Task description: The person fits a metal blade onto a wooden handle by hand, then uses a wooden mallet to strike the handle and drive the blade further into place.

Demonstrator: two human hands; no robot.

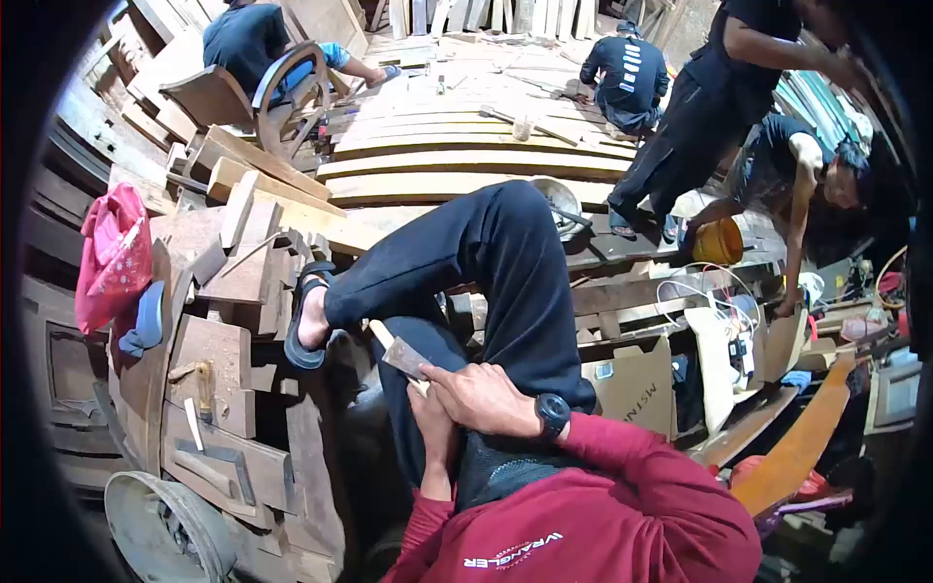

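Note:
My left hand (433, 420) is closed around the lower end of a short pale wooden stick (380, 333), whose tip points up and left over my lap. My right hand (483, 396), with a black watch at the wrist, pinches a flat grey-brown piece (406, 360) that lies across the stick and covers its middle. Its straight edges show, but I cannot tell whether it is sandpaper or a thin blade. Both hands are close together, just above my crossed leg in black trousers (530, 282).
On the wooden bench at left lie a wooden-handled tool (204, 394) and a try square (228, 471); a bucket (160, 530) is below. Long boards (466, 160) stretch ahead. Several people are nearby, one bending by an orange bucket (717, 241). A cardboard box (632, 389) is at right.

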